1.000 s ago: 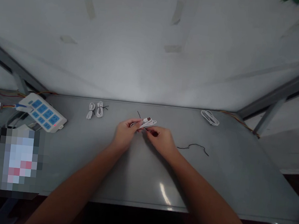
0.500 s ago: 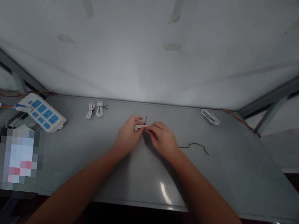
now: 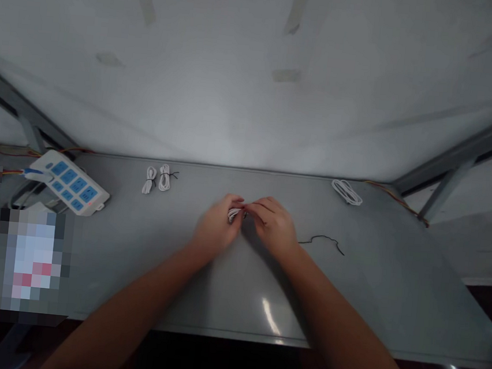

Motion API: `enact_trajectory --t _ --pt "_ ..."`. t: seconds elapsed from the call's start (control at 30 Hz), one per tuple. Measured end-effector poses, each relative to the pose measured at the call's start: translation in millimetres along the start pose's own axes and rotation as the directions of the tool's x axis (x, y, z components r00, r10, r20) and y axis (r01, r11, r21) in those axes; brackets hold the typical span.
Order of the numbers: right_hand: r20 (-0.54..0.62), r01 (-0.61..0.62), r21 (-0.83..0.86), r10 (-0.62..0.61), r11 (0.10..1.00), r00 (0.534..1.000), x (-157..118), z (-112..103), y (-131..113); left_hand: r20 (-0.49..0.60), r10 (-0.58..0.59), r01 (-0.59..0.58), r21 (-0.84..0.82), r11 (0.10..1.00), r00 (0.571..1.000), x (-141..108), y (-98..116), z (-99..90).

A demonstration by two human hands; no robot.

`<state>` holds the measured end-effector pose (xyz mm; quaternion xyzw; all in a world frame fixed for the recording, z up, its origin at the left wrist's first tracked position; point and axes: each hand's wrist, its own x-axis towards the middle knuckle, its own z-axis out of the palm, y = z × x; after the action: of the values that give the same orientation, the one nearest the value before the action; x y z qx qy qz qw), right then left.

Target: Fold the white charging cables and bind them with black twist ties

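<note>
My left hand (image 3: 220, 222) is closed round a small coiled white cable (image 3: 233, 213), and most of that bundle is hidden by the fingers. Close against it, my right hand (image 3: 274, 225) has thumb and forefinger pinched at the bundle's right side. A short dark end of a black twist tie (image 3: 245, 214) shows by these fingertips; the rest of it is covered. Both hands are just above the grey table (image 3: 243, 300). Beside my right wrist, a loose black twist tie (image 3: 325, 237) lies bent on the tabletop.
Two tied white cable bundles, a left one (image 3: 149, 180) and a right one (image 3: 165, 178), lie at the back left. Another coiled white cable (image 3: 347, 192) rests at the back right. On the left stands a power strip (image 3: 72, 182) with blue sockets, near a blurred-out patch.
The left hand has turned and moved slightly right, covering more of the white cable. The tie end that stood up above the bundle no longer shows there. Right fingertips have risen slightly.
</note>
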<state>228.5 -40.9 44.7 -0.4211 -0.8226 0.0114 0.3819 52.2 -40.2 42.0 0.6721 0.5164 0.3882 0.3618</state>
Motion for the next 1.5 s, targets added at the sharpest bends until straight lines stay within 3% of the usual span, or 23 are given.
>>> enact_trajectory --t 0.07,0.1,0.17,0.27,0.4,0.63,0.93,1.1,1.23,1.33,1.4,1.5 --pt "-0.001 -0.009 0.039 0.009 0.999 1.0 0 -2 -1 -0.016 -0.153 0.142 -0.282 0.949 0.988 4 -1 1.7" --pt "0.004 -0.015 0.066 0.015 0.998 1.0 0 -2 -1 0.013 -0.251 0.234 -0.412 0.88 0.968 7 -2 1.9" --pt "0.01 -0.025 0.125 0.024 0.992 1.0 1 -4 -2 0.158 -0.392 0.407 -0.573 0.711 0.906 11 -3 0.2" --pt "-0.006 -0.016 0.2 0.018 0.98 1.0 1 -5 -4 0.397 -0.394 0.558 -0.634 0.535 0.829 13 -1 -5.0" --pt "-0.062 -0.004 0.243 0.02 0.97 0.998 1 -5 -6 0.461 -0.373 0.587 -0.708 0.392 0.805 12 5 -10.0" --pt "-0.066 0.011 0.173 0.0 0.985 0.998 4 -7 -8 0.472 -0.383 0.596 -0.726 0.343 0.794 14 3 -10.4" --pt "0.013 0.036 0.053 -0.037 0.998 0.999 5 -11 -11 0.464 -0.278 0.54 -0.698 0.47 0.841 10 -2 -11.9" --pt "-0.009 -0.172 0.147 0.176 0.974 0.984 2 -7 -10 0.297 -0.206 0.353 -0.632 0.69 0.933 12 -3 -10.9" --pt "0.133 -0.431 0.303 0.41 0.85 0.902 -1 2 -4 0.135 -0.025 0.08 -0.42 0.904 0.99 11 -2 -13.4" --pt "0.254 -0.574 0.436 0.517 0.693 0.817 -3 11 2 0.046 0.157 -0.149 -0.141 0.979 0.987 7 1 -17.1" --pt "0.283 -0.611 0.508 0.553 0.607 0.784 -4 15 5 0.052 0.213 -0.213 -0.017 0.977 0.976 5 0 -18.1" --pt "0.241 -0.588 0.591 0.575 0.553 0.782 -3 13 8 0.108 0.167 -0.17 0.015 0.985 0.98 5 -5 -14.8"
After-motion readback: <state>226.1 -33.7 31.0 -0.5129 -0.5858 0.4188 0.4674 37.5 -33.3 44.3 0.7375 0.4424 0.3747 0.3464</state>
